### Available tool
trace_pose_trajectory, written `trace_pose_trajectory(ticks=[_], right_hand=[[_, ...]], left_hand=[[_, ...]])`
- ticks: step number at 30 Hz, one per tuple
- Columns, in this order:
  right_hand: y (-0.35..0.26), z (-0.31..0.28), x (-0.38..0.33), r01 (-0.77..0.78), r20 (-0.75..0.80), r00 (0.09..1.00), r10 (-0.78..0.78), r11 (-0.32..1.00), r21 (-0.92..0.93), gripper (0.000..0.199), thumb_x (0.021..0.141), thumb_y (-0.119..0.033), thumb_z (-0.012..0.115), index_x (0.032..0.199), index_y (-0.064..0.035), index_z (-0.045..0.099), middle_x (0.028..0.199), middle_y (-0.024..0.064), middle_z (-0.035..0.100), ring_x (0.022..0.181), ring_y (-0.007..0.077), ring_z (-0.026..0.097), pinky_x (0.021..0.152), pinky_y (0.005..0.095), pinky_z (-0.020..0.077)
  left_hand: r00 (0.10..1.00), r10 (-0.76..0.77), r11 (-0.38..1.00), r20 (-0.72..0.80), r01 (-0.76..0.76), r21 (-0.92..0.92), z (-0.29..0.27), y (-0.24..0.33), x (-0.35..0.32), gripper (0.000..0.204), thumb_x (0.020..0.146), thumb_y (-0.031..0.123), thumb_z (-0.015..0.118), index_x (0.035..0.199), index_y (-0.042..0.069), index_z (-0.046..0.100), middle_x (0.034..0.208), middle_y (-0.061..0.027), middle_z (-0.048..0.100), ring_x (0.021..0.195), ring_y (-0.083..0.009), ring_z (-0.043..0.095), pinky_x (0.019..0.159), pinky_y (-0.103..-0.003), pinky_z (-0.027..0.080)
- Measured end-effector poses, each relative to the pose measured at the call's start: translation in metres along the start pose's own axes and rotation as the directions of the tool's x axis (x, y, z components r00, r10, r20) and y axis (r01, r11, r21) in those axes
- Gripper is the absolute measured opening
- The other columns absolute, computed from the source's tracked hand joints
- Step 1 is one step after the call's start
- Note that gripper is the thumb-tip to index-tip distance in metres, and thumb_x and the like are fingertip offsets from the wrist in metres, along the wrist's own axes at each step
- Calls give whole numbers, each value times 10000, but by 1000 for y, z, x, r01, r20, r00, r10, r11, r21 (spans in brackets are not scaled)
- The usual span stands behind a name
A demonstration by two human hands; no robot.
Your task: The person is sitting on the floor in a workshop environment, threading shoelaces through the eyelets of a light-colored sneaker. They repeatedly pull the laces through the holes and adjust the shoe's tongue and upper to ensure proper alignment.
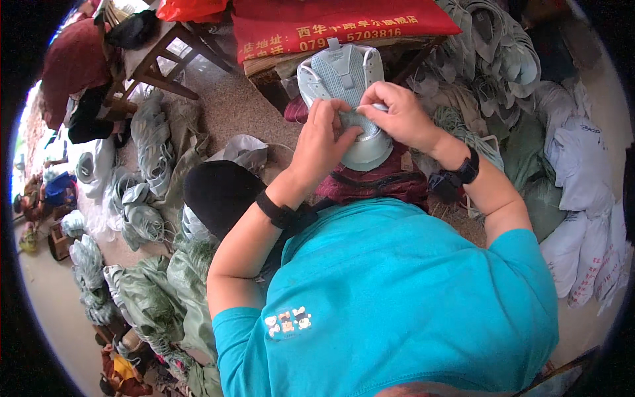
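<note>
A pale grey-blue shoe upper with mesh panels and lace holes lies over my lap, its toe toward me and its heel loop at the far end. My left hand grips its left side, with thumb and fingers closed on the vamp near the toe. Over the same part, my right hand pinches thumb and forefinger together, close to my left fingertips. Whatever sits in that pinch is too small to make out. A dark band circles my left wrist, and another band is on my right.
Just beyond the upper stands a low wooden bench covered by a red printed cloth. A wooden stool is at the far left. Bundles of grey uppers lie on the left, more hang at far right. White sacks line the right side.
</note>
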State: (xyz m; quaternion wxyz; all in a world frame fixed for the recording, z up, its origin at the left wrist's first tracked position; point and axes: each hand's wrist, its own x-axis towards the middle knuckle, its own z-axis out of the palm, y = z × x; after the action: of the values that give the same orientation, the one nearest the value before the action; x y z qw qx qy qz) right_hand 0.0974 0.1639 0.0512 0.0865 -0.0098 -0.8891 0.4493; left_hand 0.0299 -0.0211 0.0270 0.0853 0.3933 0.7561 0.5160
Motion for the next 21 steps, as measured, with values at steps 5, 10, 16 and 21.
trace_pose_trajectory(ticks=[5,10,16,21], right_hand=[[-2,-1,5,69,-32,997,-68,998,7,121,878,-116,644,908,-3,614,828,87,604,751,159,578,672,303,471],[-3,-5,11,64,66,996,-65,998,17,152,915,-137,593,925,12,619,817,97,615,756,165,593,678,304,475],[1,-7,20,64,127,990,-68,997,36,157,922,-130,567,901,15,623,798,99,624,753,156,594,695,309,479],[-16,-19,21,-127,237,967,89,981,148,147,908,-139,611,962,-3,601,831,39,620,762,94,559,679,277,469]], left_hand=[[999,-47,999,-2,47,-14,-2,4,0,379,756,81,753,1088,53,571,838,-57,466,678,-163,467,606,-292,437],[995,47,997,-83,-41,70,-5,4,1,274,779,86,727,1028,61,615,857,-79,498,706,-213,527,616,-337,459],[979,195,872,-50,-150,466,-10,-4,14,75,827,153,628,849,94,588,854,-122,527,712,-320,584,593,-440,470],[967,254,846,-2,-221,485,-34,3,11,107,780,86,570,885,82,549,852,-144,492,754,-341,557,649,-445,469]])
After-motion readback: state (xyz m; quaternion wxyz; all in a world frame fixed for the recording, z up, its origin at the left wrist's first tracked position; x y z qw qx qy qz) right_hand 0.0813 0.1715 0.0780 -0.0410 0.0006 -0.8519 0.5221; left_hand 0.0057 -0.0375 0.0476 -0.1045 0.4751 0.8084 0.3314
